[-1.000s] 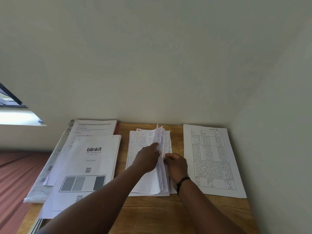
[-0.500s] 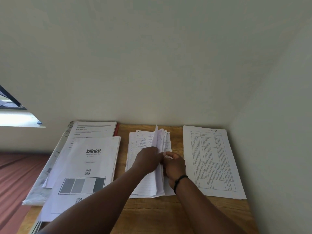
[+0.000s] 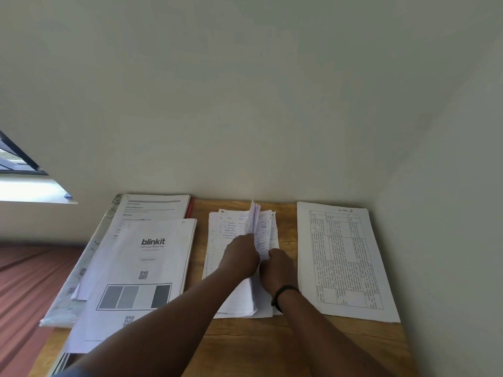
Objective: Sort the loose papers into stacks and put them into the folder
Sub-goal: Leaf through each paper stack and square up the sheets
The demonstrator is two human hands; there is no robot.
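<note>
A stack of handwritten lined papers [image 3: 227,229] lies in the middle of the wooden table [image 3: 272,346]. Some of its sheets [image 3: 255,221] stand up on edge between my hands. My left hand [image 3: 241,258] presses on the left side of the stack and holds the raised sheets with its fingertips. My right hand [image 3: 277,268], with a black band on the wrist, pinches the raised sheets from the right. A printed table sheet [image 3: 343,259] lies to the right. A blinkit printed stack [image 3: 138,278] lies to the left, over another printed stack [image 3: 155,209]. A red folder edge [image 3: 190,208] shows beside it.
A white wall stands close behind and to the right of the table. A clear plastic sleeve [image 3: 79,278] hangs over the table's left edge. A window [image 3: 19,164] is at the far left, above a reddish-brown surface [image 3: 24,284].
My two hands have come closer together on the middle stack. The upright sheets now stand tighter between my fingers. The side stacks have not moved.
</note>
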